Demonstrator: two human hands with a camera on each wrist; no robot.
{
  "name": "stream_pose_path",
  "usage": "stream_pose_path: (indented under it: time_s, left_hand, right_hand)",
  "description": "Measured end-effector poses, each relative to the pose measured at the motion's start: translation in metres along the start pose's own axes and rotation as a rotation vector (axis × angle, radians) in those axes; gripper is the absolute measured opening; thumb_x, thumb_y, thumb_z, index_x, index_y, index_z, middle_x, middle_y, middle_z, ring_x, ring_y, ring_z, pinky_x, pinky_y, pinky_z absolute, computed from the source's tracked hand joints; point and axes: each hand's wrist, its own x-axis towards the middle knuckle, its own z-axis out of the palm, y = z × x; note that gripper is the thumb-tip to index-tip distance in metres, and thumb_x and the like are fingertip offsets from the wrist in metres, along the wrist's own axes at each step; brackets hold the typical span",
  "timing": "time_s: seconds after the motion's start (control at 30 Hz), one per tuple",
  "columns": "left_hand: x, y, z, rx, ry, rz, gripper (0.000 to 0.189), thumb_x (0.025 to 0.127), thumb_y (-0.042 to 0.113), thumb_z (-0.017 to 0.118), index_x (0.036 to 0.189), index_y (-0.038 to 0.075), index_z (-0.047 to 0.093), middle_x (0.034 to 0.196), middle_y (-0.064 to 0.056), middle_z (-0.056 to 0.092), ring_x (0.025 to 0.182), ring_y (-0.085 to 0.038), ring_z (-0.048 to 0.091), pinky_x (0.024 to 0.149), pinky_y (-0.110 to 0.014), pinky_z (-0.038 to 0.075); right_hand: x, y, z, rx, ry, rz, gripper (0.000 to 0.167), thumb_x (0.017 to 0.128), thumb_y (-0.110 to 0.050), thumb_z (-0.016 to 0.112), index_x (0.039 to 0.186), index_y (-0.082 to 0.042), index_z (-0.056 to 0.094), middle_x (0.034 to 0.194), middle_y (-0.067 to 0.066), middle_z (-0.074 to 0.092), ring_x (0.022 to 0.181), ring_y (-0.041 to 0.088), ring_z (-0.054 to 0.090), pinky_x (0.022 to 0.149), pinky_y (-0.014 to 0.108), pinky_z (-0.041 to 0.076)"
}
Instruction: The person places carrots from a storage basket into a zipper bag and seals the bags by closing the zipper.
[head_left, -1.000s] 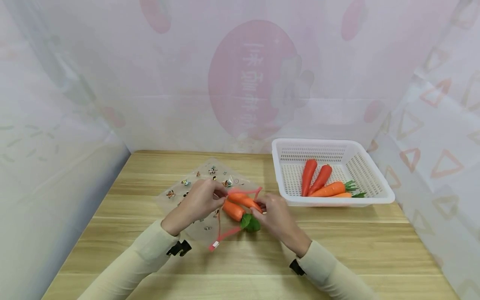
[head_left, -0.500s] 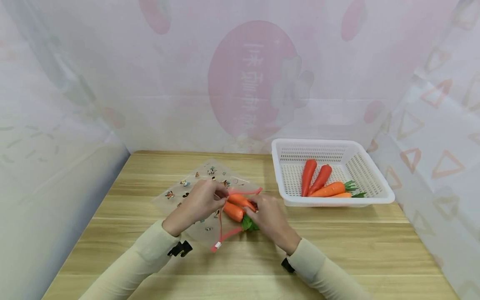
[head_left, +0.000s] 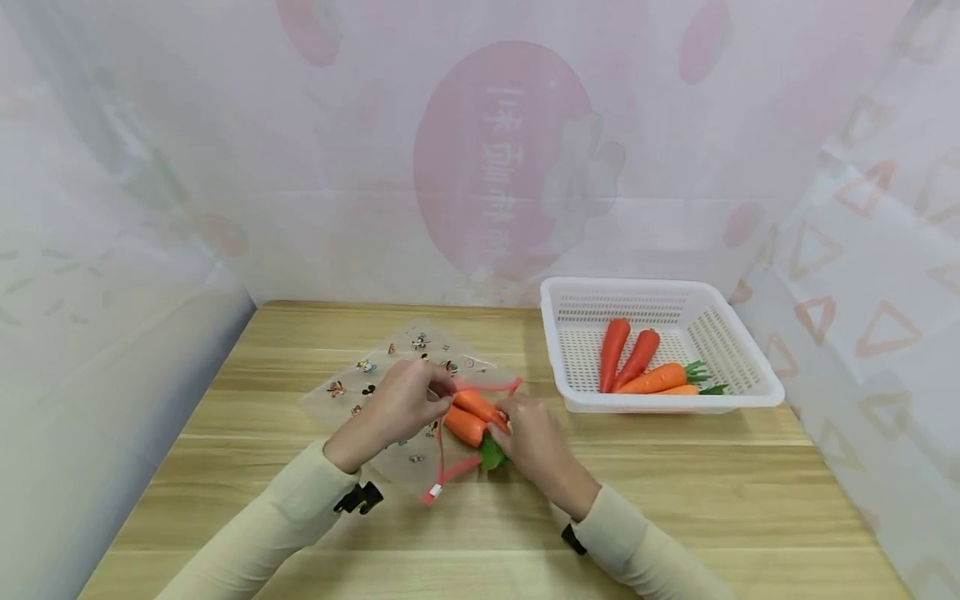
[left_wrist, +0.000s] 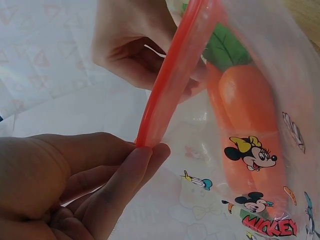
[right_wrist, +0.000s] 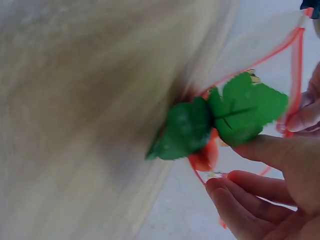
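Note:
A clear zip bag (head_left: 405,346) printed with cartoon figures lies on the table, its red-edged mouth spread toward the right. My left hand (head_left: 397,408) pinches the red zip edge (left_wrist: 165,85) between thumb and fingers. One orange carrot (head_left: 461,425) lies in the mouth with its green leaves (head_left: 492,454) sticking out. Above it, a second carrot (head_left: 477,407) points into the bag, and my right hand (head_left: 536,442) holds its outer end. In the right wrist view the thumb lies against a green leaf (right_wrist: 250,105). The fingers partly hide the carrot's end.
A white perforated basket (head_left: 757,379) stands at the back right, with two red carrots (head_left: 626,358) and two orange leafy carrots (head_left: 660,379) in it. The wooden table (head_left: 720,500) is enclosed by pale printed sheets. A white slider (head_left: 435,492) sits at the bag's near corner.
My right hand has moved left, and the upper carrot has gone slightly deeper into the bag. The left hand has stayed at the bag's edge.

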Motion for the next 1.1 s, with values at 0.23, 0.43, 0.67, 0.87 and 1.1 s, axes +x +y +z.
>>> stream_pose_path:
  time_s: [0.23, 0.43, 0.67, 0.87, 1.1]
  left_hand:
    - [0.000, -0.001, 0.001, 0.010, 0.003, -0.010, 0.008, 0.092, 0.002, 0.075, 0.096, 0.006, 0.082, 0.094, -0.006, 0.081, 0.084, -0.014, 0.077, 0.072, -0.030, 0.064]
    - [0.000, -0.001, 0.001, 0.017, 0.011, -0.003, 0.008, 0.092, 0.002, 0.076, 0.096, 0.006, 0.082, 0.094, -0.006, 0.081, 0.084, -0.014, 0.076, 0.072, -0.030, 0.064]
    - [0.000, -0.002, 0.001, 0.001, 0.004, -0.002, 0.009, 0.092, 0.001, 0.074, 0.095, 0.006, 0.081, 0.095, -0.007, 0.081, 0.085, -0.015, 0.077, 0.073, -0.030, 0.064]
    - [0.000, -0.001, 0.000, 0.006, 0.003, -0.010, 0.009, 0.092, 0.001, 0.074, 0.096, 0.006, 0.081, 0.095, -0.007, 0.081, 0.085, -0.015, 0.077, 0.073, -0.030, 0.064]
    - [0.000, -0.001, 0.000, -0.001, -0.003, -0.018, 0.009, 0.093, 0.001, 0.075, 0.096, 0.006, 0.081, 0.095, -0.007, 0.081, 0.084, -0.014, 0.077, 0.071, -0.028, 0.064]
  right_hand:
    - [-0.003, -0.002, -0.023, 0.077, -0.038, -0.019, 0.021, 0.088, -0.012, 0.085, 0.104, 0.001, 0.080, 0.096, 0.013, 0.080, 0.082, 0.024, 0.075, 0.071, 0.036, 0.063]
    - [-0.007, -0.002, -0.043, 0.066, -0.061, -0.043, 0.025, 0.085, -0.011, 0.087, 0.106, 0.000, 0.080, 0.100, 0.011, 0.081, 0.087, 0.026, 0.077, 0.075, 0.042, 0.065]
    - [-0.012, 0.003, -0.068, 0.006, -0.043, -0.078, 0.029, 0.082, -0.009, 0.089, 0.107, 0.002, 0.079, 0.102, 0.012, 0.081, 0.088, 0.026, 0.078, 0.077, 0.041, 0.065]
    - [-0.014, 0.010, -0.088, -0.036, -0.054, -0.075, 0.030, 0.082, -0.011, 0.089, 0.108, 0.000, 0.080, 0.100, 0.011, 0.081, 0.086, 0.023, 0.077, 0.075, 0.038, 0.065]
    - [-0.019, 0.020, -0.104, -0.070, -0.073, -0.073, 0.030, 0.080, -0.011, 0.090, 0.107, -0.001, 0.080, 0.096, 0.009, 0.080, 0.082, 0.020, 0.074, 0.073, 0.037, 0.064]
